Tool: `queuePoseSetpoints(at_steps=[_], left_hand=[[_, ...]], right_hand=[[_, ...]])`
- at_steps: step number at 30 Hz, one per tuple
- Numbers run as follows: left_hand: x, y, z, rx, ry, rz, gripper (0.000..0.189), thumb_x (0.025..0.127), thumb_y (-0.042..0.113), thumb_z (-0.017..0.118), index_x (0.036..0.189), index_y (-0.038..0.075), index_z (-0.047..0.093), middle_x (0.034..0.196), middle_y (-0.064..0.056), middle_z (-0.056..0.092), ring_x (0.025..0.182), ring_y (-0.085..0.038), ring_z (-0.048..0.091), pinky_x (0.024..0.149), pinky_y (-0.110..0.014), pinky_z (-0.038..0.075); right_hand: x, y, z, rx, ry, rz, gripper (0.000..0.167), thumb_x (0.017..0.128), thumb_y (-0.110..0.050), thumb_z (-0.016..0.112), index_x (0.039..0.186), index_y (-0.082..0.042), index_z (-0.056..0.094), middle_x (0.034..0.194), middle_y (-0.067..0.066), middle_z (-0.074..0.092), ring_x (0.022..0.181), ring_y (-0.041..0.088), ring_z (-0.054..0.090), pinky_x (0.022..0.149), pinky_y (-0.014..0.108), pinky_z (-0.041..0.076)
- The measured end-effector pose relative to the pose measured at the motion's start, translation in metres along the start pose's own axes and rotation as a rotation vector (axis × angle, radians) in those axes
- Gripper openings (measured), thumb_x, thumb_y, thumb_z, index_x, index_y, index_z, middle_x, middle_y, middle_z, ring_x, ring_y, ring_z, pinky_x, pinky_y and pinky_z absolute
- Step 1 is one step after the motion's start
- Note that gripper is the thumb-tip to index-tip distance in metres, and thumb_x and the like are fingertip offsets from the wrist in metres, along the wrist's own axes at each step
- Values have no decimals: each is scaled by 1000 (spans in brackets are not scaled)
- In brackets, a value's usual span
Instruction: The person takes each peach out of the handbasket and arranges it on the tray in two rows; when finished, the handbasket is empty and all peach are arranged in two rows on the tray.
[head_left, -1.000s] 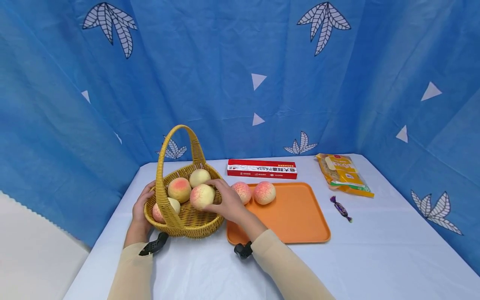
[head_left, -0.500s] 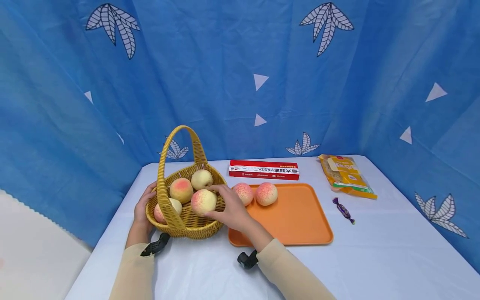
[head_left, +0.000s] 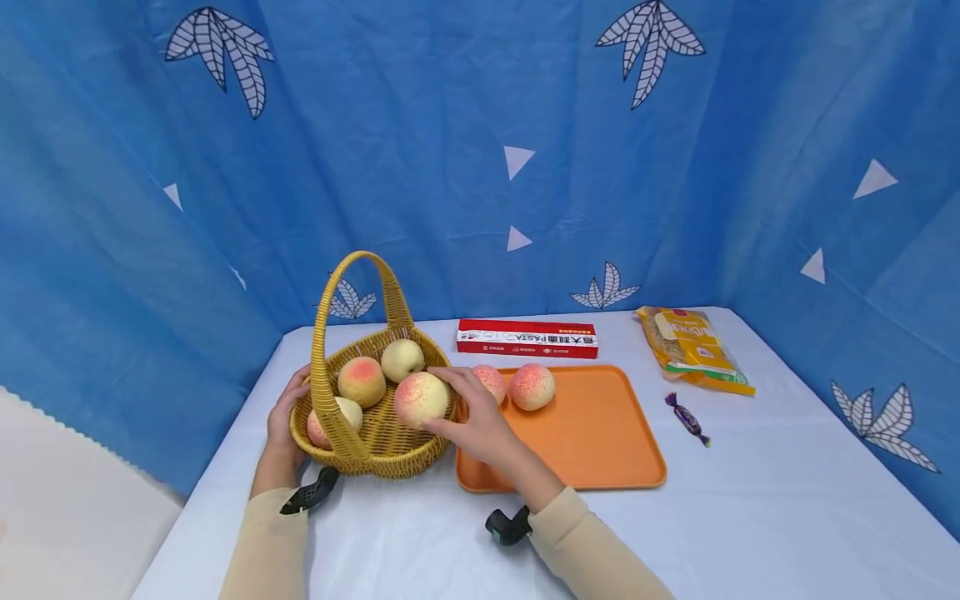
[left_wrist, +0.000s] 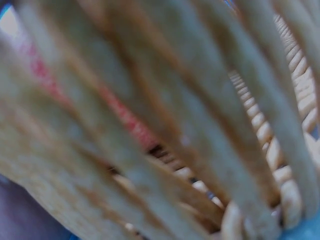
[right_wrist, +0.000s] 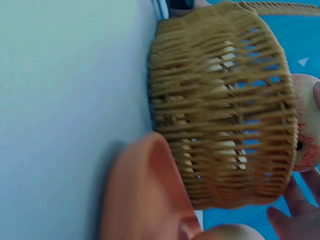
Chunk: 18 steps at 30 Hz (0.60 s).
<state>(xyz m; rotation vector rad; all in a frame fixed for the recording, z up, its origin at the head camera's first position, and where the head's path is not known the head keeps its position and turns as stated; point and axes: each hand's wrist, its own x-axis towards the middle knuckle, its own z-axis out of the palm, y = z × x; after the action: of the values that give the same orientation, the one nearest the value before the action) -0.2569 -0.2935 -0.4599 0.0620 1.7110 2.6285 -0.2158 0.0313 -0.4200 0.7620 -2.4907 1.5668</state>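
Note:
In the head view, my right hand [head_left: 480,421] pinches a pale yellow and pink peach [head_left: 421,398] between thumb and fingers, over the right side of the wicker basket [head_left: 397,467]. From the right wrist, that peach [right_wrist: 306,125] shows beyond the basket's rim. My left hand [head_left: 283,421] holds the basket's left outer wall, fingertips at the rim; its thumb is hidden. Inside the basket sit an orange-red peach [head_left: 362,382], a pale one [head_left: 402,360] and a pink-yellow one [head_left: 317,429] partly behind the handle. The left wrist view is filled by blurred basket weave [left_wrist: 165,100].
An orange tray [head_left: 600,442] lies right of the basket, bearing a speckled peach [head_left: 532,387] and another [head_left: 491,382] partly hidden by my right hand. Behind it is a red pasta box [head_left: 527,339]. Farther right lie a yellow food packet [head_left: 693,350] and a purple wrapped candy [head_left: 687,419].
My right hand has moved a little to the right and slightly up with the peach, toward the basket's right rim. The left hand and the basket have stayed in place.

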Motion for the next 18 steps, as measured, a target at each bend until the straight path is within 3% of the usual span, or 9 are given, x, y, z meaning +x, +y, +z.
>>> queuePoseSetpoints(at_steps=[5,11,18], left_hand=[[-1,-1,-1,1,6,-4,39,108,16,25,138,25,47,127,16,57,117,-2,52,97,-14,44],[0,-1,-2,-4,5,0,39,108,16,26,136,27,50,128,15,57,115,-1,55,97,-14,45],[1,-1,-1,-11,2,-9,38,108,17,27,136,28,50,129,13,55,115,-1,54,97,-14,45]], right_hand=[[1,0,-12,95,47,10,66,85,-27,81,144,-27,51,140,-3,52,129,19,50,108,50,46],[2,0,-27,197,79,91,68,84,-26,82,143,-28,49,140,-6,54,130,17,52,115,45,40],[3,4,-43,301,111,103,69,82,-14,83,139,-25,47,140,-1,52,129,21,51,114,41,42]])
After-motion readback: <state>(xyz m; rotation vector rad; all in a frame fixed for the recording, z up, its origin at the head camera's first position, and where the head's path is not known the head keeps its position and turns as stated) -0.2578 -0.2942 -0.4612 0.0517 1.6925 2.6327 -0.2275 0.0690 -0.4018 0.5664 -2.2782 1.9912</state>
